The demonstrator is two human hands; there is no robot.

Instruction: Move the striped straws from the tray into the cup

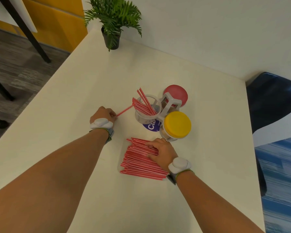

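A pile of red-and-white striped straws (138,163) lies flat on the white table, with no tray visible under it. My right hand (160,152) rests on the pile's right side, fingers curled around a few straws. My left hand (103,115) is shut on a straw (124,111) that points up and right toward the clear cup (147,110). Several straws stand leaning inside that cup. The held straw's far end sits at the cup's left rim.
The cup sits in a white carrier (169,102) with two lidded jars, one with a red lid (176,95), one with a yellow lid (177,124). A potted plant (112,36) stands at the table's far edge. A blue chair (275,98) is right of the table.
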